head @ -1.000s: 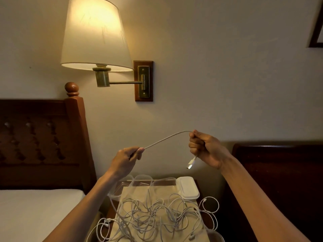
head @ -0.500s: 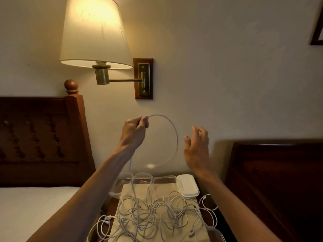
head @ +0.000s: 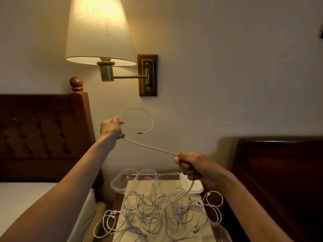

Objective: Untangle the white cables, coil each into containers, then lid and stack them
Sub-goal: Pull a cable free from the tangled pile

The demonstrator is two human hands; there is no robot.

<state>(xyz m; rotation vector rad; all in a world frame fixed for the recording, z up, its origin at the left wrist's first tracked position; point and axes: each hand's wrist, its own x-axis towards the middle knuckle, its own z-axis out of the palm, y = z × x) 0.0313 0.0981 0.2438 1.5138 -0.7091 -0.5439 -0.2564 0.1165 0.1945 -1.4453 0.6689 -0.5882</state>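
Observation:
A white cable [head: 150, 146] is stretched taut between both hands above the nightstand. My left hand [head: 111, 128] grips it high up, and its free end arcs over that hand and dangles with the plug [head: 140, 132] at the tip. My right hand [head: 191, 165] grips the same cable lower and to the right; from there it drops into the tangle of white cables [head: 157, 213] lying on a beige cloth [head: 139, 186]. Clear plastic containers [head: 120, 180] stand in a row behind the tangle. A white lid [head: 198, 187] lies partly hidden under my right wrist.
A lit wall lamp [head: 99, 30] hangs on a brass arm above the hands. A wooden headboard [head: 43, 126] and white mattress [head: 26, 199] are at the left. A dark wooden headboard [head: 279, 168] stands at the right. Another clear container [head: 222, 233] shows at the bottom right.
My right hand went from open and empty to gripping the cable lower down. My left hand kept its grip, and the free end now loops over it.

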